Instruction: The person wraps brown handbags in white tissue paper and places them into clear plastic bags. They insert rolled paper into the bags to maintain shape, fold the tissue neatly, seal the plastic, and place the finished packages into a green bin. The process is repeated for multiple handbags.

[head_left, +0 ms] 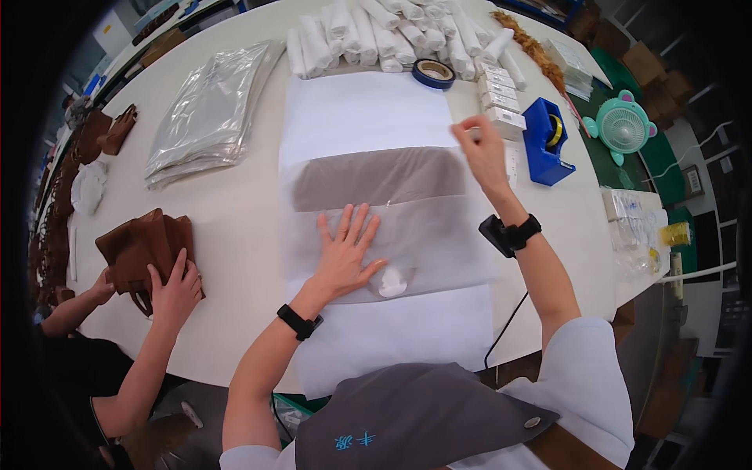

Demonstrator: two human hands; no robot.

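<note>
My left hand [343,254] lies flat with fingers spread on a folded, translucent greyish sheet or bag [423,231]. The sheet's darker grey-brown upper part [376,176] shows above a fold line. Beside my left thumb, a small crumpled white wad [392,282] shows at the sheet's lower part. White paper [368,110] is spread beneath it all. Off the sheet's upper right corner, my right hand [482,157] is raised with thumb and forefinger pinched together; whatever they hold is too small to make out. Nearest to it stands a blue tape dispenser [546,149] with yellow tape.
At left, a co-worker's hands [174,291] hold a brown leather bag [145,247]. Clear plastic bags [215,110] are stacked behind it. White wrapped rolls [376,35], a dark blue tape roll [433,74] and small white boxes [501,100] line the back; a green fan [623,127] stands right.
</note>
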